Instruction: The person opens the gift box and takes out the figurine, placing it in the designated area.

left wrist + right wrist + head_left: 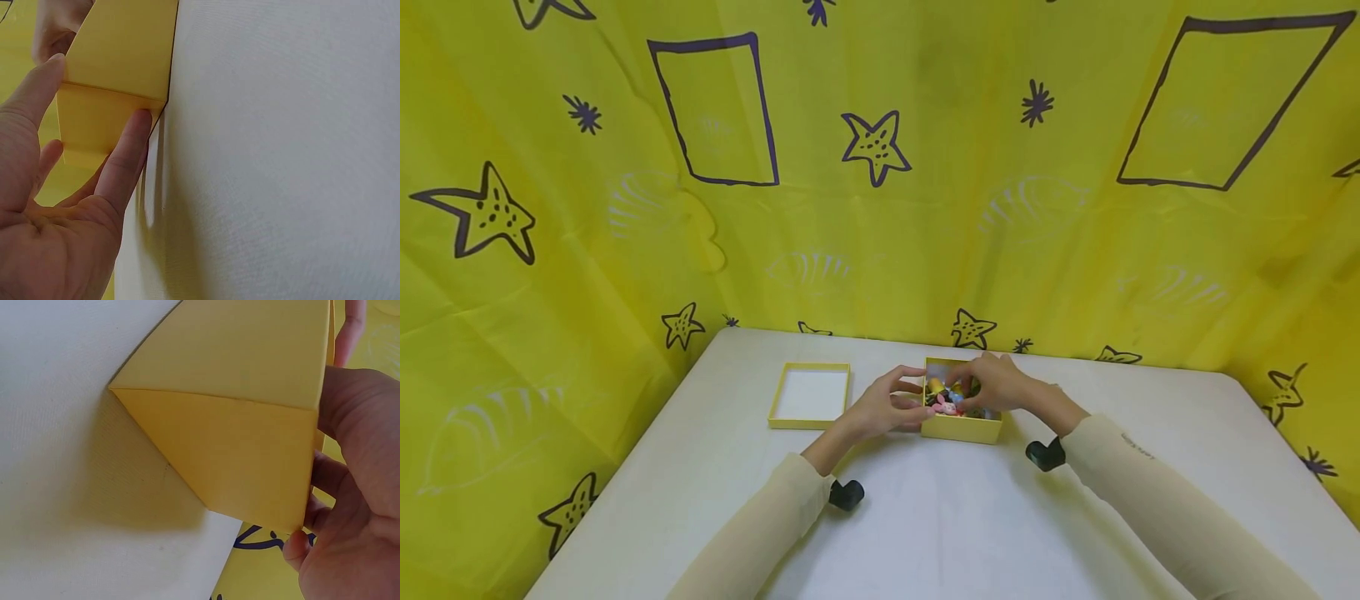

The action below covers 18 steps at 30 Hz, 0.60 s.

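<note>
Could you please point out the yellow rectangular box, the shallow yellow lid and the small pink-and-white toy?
Yellow rectangular box (962, 430): head view, on its front wall.
Shallow yellow lid with white inside (811, 395): head view, on its white inner panel.
Small pink-and-white toy (948, 408): head view, on its pale front.

Box (122, 50) looks smooth, matt cardbd. (lid (811, 397) sim.); tablecloth (281, 156) matt w/ fine texture.

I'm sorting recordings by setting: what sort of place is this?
Probably a staged recording booth, though the wider room isn't shown. Patterned yellow sheeting encloses the far side and both sides of a white table, and the person wears black wrist devices.
</note>
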Each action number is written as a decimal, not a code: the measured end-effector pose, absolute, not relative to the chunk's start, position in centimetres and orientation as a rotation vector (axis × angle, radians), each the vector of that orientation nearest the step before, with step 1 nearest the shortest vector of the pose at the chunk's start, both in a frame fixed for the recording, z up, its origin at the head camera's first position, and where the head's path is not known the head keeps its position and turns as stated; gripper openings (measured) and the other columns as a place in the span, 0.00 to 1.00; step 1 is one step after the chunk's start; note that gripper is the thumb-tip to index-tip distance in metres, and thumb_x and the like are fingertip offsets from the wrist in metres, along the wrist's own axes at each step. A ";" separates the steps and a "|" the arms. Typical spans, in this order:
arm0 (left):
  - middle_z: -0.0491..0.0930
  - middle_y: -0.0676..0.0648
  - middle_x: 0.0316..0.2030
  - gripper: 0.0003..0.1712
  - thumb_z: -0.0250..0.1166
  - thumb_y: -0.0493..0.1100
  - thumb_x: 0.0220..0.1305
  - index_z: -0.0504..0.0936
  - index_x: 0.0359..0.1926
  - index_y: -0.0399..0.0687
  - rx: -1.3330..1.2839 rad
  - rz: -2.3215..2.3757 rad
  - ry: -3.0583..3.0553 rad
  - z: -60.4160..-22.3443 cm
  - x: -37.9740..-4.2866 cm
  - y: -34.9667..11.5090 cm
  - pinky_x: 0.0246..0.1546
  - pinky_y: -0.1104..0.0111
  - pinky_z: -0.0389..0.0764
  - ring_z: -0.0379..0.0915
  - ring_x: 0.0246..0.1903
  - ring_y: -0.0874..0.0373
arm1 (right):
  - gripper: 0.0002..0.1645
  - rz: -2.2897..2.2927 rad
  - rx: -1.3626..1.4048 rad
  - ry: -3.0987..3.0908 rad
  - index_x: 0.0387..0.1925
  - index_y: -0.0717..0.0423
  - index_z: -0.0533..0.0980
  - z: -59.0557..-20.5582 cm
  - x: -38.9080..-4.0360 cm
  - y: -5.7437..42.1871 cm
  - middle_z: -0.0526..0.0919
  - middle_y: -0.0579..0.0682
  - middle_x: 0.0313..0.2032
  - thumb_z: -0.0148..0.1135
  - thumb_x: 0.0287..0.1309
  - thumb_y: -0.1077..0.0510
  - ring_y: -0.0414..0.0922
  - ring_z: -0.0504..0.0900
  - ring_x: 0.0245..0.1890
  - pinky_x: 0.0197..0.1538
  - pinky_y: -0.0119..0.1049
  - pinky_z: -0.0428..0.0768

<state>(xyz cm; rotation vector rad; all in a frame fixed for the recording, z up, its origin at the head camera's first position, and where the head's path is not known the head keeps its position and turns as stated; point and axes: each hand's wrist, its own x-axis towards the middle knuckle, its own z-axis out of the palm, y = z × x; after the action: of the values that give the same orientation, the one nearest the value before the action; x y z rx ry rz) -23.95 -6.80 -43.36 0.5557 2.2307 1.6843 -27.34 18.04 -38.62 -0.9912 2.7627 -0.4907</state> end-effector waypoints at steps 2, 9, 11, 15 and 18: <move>0.75 0.37 0.62 0.38 0.74 0.43 0.65 0.68 0.73 0.49 0.556 1.687 2.227 -43.3 -23.9 -6.8 0.52 0.58 0.86 0.80 0.54 0.46 | 0.18 -0.504 -0.983 2.756 0.48 0.48 0.86 -38.7 -27.3 18.0 0.82 0.37 0.27 0.78 0.56 0.52 0.42 0.76 0.36 0.44 0.52 0.65; 0.75 0.36 0.62 0.38 0.74 0.42 0.65 0.68 0.73 0.49 0.543 1.706 2.205 -43.3 -23.9 -6.7 0.47 0.59 0.87 0.80 0.54 0.46 | 0.14 -0.530 -0.964 2.740 0.45 0.48 0.86 -38.7 -27.1 18.0 0.81 0.38 0.28 0.77 0.57 0.54 0.44 0.74 0.38 0.42 0.48 0.63; 0.75 0.36 0.62 0.38 0.74 0.41 0.65 0.69 0.73 0.49 0.544 1.715 2.196 -43.3 -23.9 -6.7 0.46 0.60 0.88 0.80 0.53 0.45 | 0.12 -0.527 -0.967 2.740 0.44 0.48 0.86 -38.7 -27.1 18.0 0.80 0.38 0.28 0.77 0.58 0.54 0.43 0.73 0.38 0.42 0.48 0.62; 0.75 0.36 0.62 0.38 0.74 0.41 0.65 0.69 0.73 0.49 0.552 1.715 2.201 -43.3 -23.9 -6.7 0.47 0.60 0.88 0.80 0.54 0.45 | 0.11 -0.530 -0.980 2.739 0.41 0.48 0.85 -38.8 -27.1 18.1 0.80 0.38 0.26 0.77 0.57 0.55 0.42 0.74 0.36 0.43 0.49 0.63; 0.75 0.36 0.62 0.38 0.74 0.42 0.65 0.68 0.73 0.49 0.552 1.708 2.208 -43.3 -23.9 -6.7 0.47 0.59 0.88 0.80 0.54 0.44 | 0.11 -0.543 -0.985 2.735 0.41 0.48 0.85 -38.7 -27.1 18.1 0.80 0.38 0.26 0.77 0.57 0.55 0.41 0.75 0.35 0.43 0.49 0.63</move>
<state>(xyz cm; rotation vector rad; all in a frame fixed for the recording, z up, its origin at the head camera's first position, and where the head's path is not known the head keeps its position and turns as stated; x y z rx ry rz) -23.86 -6.67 -43.27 0.5520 2.2084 1.7078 -27.14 18.13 -38.70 -0.9849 2.7346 -0.5428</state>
